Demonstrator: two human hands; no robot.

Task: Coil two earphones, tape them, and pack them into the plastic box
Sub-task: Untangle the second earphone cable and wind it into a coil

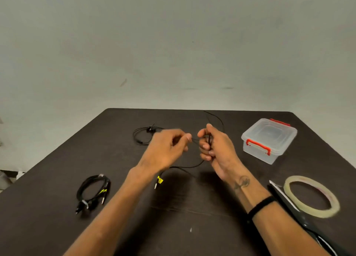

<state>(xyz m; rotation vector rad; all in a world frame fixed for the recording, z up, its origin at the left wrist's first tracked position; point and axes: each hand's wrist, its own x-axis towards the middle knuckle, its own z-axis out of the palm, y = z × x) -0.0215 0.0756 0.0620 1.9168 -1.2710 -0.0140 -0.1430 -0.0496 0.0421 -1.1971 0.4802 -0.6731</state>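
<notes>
Above the middle of the dark table (173, 226) both my hands hold a thin black earphone cable (185, 167). My right hand (215, 149) has its fingers curled round loops of it. My left hand (167, 147) pinches the wire just left of those loops. The cable's plug end with a yellow tag (159, 180) hangs below my left wrist, and another stretch runs behind my right hand toward the far edge. A second earphone (143, 135) lies loosely looped behind my left hand. A clear plastic box (268, 140) with red clips stands shut at the right.
A bundled black cable with yellow-marked plugs (93, 193) lies at the front left. A roll of clear tape (312, 197) rests at the front right, with black scissors (285, 199) beside it. A plain wall rises behind the table.
</notes>
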